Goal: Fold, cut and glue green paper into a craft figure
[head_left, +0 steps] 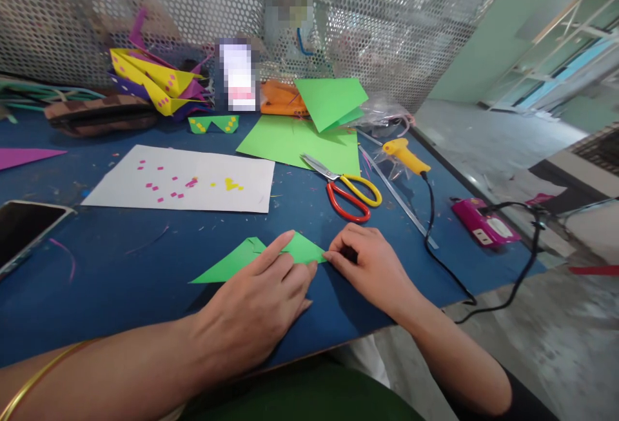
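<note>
A piece of folded green paper (227, 264) lies on the blue table near its front edge, pointed at both ends, with a small fold at its top. My left hand (264, 292) rests over its middle, index finger extended and the other fingers bent, holding it down and hiding part of it. At the paper's right tip, my right hand (370, 263) is closed in a pinch, thumb and index finger on the corner. Scissors (331, 176) with red and yellow handles lie partly open beyond my hands, their blades over a green sheet (290, 140).
A white sheet (111, 182) carries small pink and yellow paper bits. Left lies a phone (29, 231); at the back are a lit phone (236, 76), folded yellow paper shapes (145, 73) and a brown case (99, 115). Right are a yellow glue gun (406, 155) and a pink power strip (483, 222).
</note>
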The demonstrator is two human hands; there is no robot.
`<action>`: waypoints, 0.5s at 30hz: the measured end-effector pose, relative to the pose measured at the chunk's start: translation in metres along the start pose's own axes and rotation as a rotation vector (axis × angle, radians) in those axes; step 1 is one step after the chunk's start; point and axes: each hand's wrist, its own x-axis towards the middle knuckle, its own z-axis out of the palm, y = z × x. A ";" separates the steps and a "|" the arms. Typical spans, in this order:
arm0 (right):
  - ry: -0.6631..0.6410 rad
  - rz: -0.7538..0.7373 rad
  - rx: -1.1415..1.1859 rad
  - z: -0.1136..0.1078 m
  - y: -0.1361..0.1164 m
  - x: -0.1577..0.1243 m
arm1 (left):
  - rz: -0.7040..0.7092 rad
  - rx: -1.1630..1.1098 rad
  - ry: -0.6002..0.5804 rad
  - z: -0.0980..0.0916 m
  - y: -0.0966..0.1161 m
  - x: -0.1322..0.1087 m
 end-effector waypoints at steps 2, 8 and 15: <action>0.004 0.037 -0.030 0.000 -0.002 -0.001 | -0.009 -0.004 -0.004 0.000 0.000 0.000; -0.026 0.055 -0.119 0.000 -0.005 0.001 | -0.020 -0.004 -0.014 -0.002 0.000 -0.001; 0.065 0.058 -0.090 0.006 -0.002 -0.004 | -0.031 0.022 -0.028 -0.002 -0.001 0.000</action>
